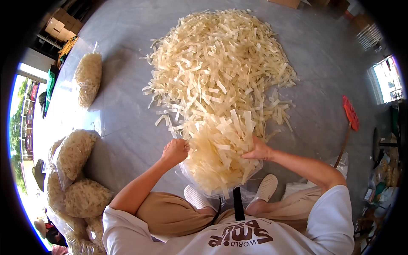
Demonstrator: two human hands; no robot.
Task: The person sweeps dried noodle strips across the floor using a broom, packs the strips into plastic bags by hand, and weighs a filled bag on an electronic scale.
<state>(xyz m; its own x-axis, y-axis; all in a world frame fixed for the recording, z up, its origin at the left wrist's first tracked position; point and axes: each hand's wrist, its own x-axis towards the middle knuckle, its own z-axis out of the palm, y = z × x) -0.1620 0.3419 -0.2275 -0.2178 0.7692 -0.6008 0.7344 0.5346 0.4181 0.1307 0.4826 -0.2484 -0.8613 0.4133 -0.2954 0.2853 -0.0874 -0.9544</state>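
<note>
A large heap of pale yellow, flat strips (212,63) lies on the grey floor in front of me. Between my knees a clear plastic bag (255,171) is heaped full of the same strips, which touch the near end of the pile. My left hand (175,151) is closed at the left side of the bag's opening, its fingers curled at the rim. On the right side, my right hand (258,150) presses against the strips, thumb and fingers around some of them, with the fingertips partly hidden.
Filled clear bags (76,153) are stacked at the left, and another filled bag (88,80) stands farther off. A red fly-swatter-shaped tool (350,114) with a long handle is at the right. Cardboard boxes (62,25) are at the back left.
</note>
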